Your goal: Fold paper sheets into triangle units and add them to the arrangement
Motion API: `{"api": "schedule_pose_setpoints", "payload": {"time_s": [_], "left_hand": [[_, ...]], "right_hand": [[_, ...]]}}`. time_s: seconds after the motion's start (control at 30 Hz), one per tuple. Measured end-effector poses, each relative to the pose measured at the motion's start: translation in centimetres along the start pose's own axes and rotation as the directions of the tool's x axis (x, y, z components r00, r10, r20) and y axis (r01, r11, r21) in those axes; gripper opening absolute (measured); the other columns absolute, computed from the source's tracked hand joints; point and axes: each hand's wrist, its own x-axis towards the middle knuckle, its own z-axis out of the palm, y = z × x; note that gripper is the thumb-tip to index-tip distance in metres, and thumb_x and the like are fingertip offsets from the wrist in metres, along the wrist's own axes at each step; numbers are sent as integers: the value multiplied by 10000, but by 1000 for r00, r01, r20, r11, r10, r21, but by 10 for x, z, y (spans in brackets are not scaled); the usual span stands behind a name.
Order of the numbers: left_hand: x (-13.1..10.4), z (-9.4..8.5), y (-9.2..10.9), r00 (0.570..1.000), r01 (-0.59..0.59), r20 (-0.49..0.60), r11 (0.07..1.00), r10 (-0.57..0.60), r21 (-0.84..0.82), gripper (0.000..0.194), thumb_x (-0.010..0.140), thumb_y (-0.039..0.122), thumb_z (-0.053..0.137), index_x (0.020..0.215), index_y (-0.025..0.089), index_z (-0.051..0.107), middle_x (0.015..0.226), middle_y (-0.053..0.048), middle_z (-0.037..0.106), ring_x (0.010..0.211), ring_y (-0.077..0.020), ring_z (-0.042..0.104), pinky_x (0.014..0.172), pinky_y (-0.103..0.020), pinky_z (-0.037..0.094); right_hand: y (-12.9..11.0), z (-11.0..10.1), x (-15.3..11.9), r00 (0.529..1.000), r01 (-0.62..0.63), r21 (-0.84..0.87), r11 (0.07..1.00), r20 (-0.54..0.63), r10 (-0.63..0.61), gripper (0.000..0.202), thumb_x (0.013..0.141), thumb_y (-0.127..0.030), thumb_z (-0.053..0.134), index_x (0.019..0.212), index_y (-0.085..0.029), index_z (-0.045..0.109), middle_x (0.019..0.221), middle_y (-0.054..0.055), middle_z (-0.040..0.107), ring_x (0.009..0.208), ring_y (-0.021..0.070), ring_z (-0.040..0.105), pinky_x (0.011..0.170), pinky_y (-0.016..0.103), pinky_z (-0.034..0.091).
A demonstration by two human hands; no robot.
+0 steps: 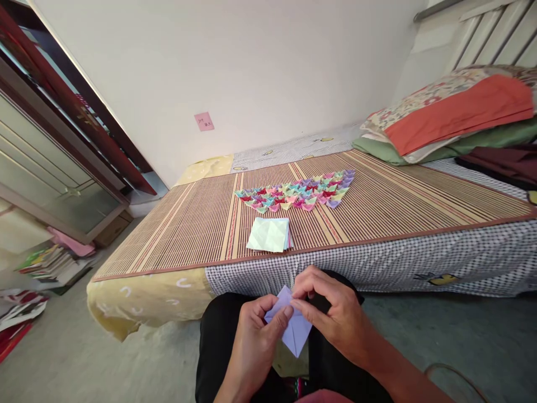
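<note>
Head view: the left hand (262,330) and right hand (325,299) both pinch a folded purple paper (296,330) between thumb and fingers, above the black-clad legs (218,336). Past them, a stack of pale green paper squares (268,235) sits near the edge of the brown striped mat (180,229). Behind it lie rows of small, colourful folded paper boats (297,191).

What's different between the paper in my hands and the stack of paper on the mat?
The purple paper is a single folded piece held over your lap, while the paper stack lies on the striped mat. The purple paper is pointed; the paper stack is squarish, pale green on top. Both show creases.
</note>
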Motion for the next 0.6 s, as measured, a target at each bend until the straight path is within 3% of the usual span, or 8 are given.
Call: {"api": "schedule_pose_setpoints", "payload": {"time_s": [0.3,0.47,0.6], "left_hand": [[0,-3,3,999,-13,50,999,11,34,464,829,550,783,673,140,634,616,22,435,590,-110,320,531,-242,256],[-2,-5,3,997,-29,71,998,26,48,467,848,549,766,664,145,621,612,26,426,587,-109,314,529,-242,251],[-1,-4,4,999,-27,47,998,24,63,495,841,575,757,639,153,595,594,34,411,576,-108,303,520,-239,244]], "right_hand": [[-2,-2,-2,993,-115,61,991,34,113,146,937,-160,671,812,-224,629,821,-12,664,747,151,620,681,272,480],[0,-4,-4,990,-136,108,985,58,131,127,947,-206,698,829,-224,656,1033,26,718,961,185,685,851,301,520],[1,-5,-5,992,-105,81,991,75,99,116,961,-202,687,852,-234,662,1051,33,721,979,192,697,882,315,542]]}}
